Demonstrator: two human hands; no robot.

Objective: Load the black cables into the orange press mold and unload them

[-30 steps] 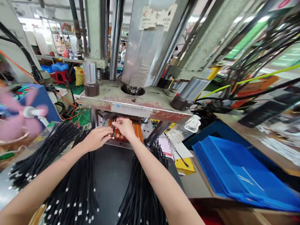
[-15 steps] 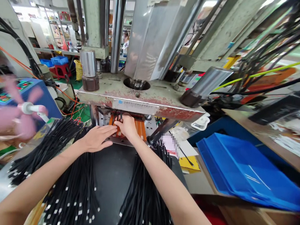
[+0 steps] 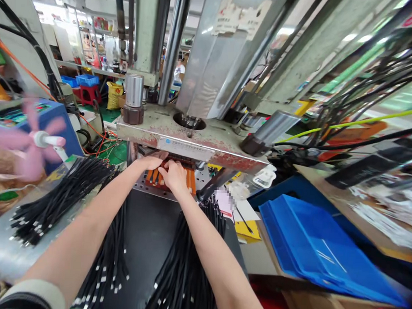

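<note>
Moved forward since half a second ago, head view: left hand [image 3: 155, 161], from front-left edge of orange fixture [image 3: 191, 182] to back-left, now beneath press plate [image 3: 226, 156]. Right hand [image 3: 174, 175] in about the same place, over middle of fixture, fingers bent. Left fingers near right fingertips. Cannot tell whether either hand grips anything; fingertips small, partly hidden. Orange fixture sitting under press plate, just behind black surface [image 3: 147, 243]; dark strips [image 3: 155, 176] lying in left part, too small to identify.

Black cables in bundles: right bundle [image 3: 183, 267] on black surface, partly under right forearm [image 3: 211, 255], pale tips toward camera; middle bundle [image 3: 107, 264] partly behind left forearm [image 3: 86, 226]; left bundle [image 3: 64, 194] on metal surface [image 3: 5, 225], well left of both hands. Just right of right bundle, yellow packet [image 3: 252, 230]. Farther right, stacked blue trays [image 3: 318, 241], well apart from hands. Far left, pink fan [image 3: 41, 139], blades blurred. Bottom left, banded cuff [image 3: 32, 297] on left arm.
</note>
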